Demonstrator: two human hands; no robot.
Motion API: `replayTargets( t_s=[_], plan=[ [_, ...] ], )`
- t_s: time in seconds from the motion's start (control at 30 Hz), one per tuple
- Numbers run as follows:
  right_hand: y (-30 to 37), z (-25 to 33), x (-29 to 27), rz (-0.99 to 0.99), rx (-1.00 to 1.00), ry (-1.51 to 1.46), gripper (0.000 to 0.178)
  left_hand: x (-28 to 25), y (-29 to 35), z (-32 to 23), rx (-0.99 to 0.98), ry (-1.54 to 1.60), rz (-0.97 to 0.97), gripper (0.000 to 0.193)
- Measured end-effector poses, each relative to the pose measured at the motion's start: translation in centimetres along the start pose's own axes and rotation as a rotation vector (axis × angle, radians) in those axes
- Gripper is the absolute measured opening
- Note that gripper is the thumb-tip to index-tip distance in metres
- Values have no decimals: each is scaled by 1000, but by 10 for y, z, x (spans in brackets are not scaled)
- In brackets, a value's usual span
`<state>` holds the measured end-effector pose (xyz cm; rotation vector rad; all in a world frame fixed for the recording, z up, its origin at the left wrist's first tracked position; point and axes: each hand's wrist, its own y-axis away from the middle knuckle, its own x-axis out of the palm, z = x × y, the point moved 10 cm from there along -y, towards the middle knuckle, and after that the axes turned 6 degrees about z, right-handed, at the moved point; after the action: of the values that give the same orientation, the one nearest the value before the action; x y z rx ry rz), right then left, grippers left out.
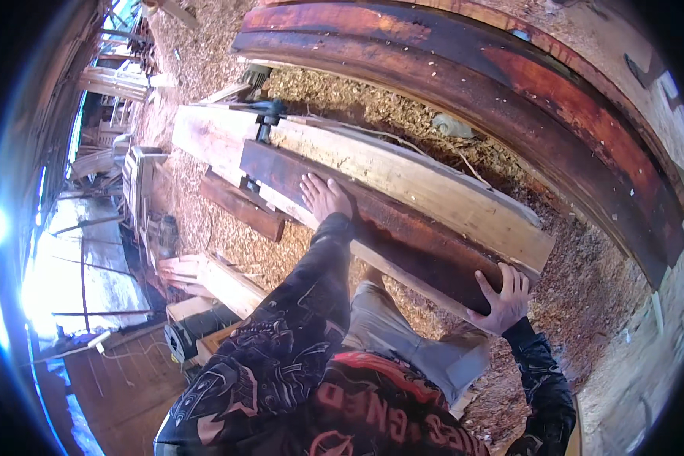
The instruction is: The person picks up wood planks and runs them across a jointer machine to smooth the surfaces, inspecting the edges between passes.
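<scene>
A long dark reddish-brown wooden plank point(410, 224) lies lengthwise on a pale wooden bench bed point(403, 266). My left hand point(327, 196) rests flat on its top near the far left end, fingers stretched out. At the near right end, my right hand point(503, 298) holds the plank's corner, with the thumb on top and the fingers over the end. The palm's underside is hidden. Along the plank's far side runs a pale board point(403, 178). A dark metal machine part point(268, 118) sits across the bench by the plank's left end.
Big dark red-brown planks point(463, 83) lie stacked beyond the bench. A motor point(256, 75) sits behind it. A short brown board point(243, 205) lies left of the bench, above wood shavings point(258, 262). Another motor point(197, 334) stands at lower left, beside a pale beam point(232, 287).
</scene>
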<state>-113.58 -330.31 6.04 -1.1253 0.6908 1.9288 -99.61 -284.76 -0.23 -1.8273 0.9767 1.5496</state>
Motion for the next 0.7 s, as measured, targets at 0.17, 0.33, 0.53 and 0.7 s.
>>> replayTargets(
  t_s=[0.17,0.33,0.53,0.7],
  plan=[
    [-11,7,10,36,-12,2,99,-2,-11,9,-20,-27,13,66],
    [-32,19,14,70,6,-12,101,-6,-28,23,-32,-65,28,67],
    [-55,31,25,90,20,-15,99,-10,-52,36,-34,-58,2,66],
    [-81,46,36,73,12,-11,97,-12,-83,56,-15,-68,4,66]
  ],
)
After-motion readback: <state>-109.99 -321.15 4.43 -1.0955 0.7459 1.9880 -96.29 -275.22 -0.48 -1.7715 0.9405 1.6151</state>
